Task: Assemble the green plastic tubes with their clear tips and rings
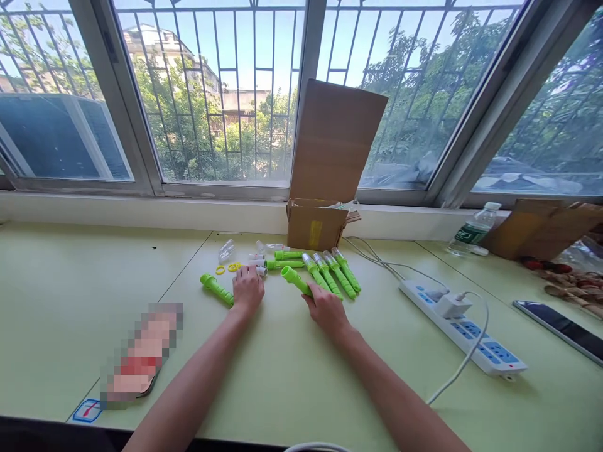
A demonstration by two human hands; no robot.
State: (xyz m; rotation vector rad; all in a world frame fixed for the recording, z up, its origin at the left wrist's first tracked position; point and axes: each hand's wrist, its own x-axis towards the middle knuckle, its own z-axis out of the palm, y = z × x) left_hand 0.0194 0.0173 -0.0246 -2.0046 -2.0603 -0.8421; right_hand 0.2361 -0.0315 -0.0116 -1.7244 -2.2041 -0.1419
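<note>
My right hand (pixel 327 307) is closed round the lower end of a green plastic tube (pixel 294 277), its wide open end tilted up and away. My left hand (pixel 249 290) has its fingers curled down by several small clear-and-white caps (pixel 260 271); what they grip, if anything, is hidden. Beside it lies another green tube (pixel 217 287), partly behind the hand. Yellow rings (pixel 220 270) and clear plastic caps (pixel 226 251) lie beyond my left hand. Two green tubes (pixel 285 264) rest crosswise between the hands, and several green tubes with clear tips (pixel 332 275) lie side by side at the right.
An open cardboard box (pixel 306 227) stands against the sill. To the right are a white power strip (pixel 464 329) with cables, a water bottle (pixel 473 231) and a dark phone (pixel 563 326). A blurred-out flat object (pixel 144 358) lies at left on the pale green table (pixel 51 307).
</note>
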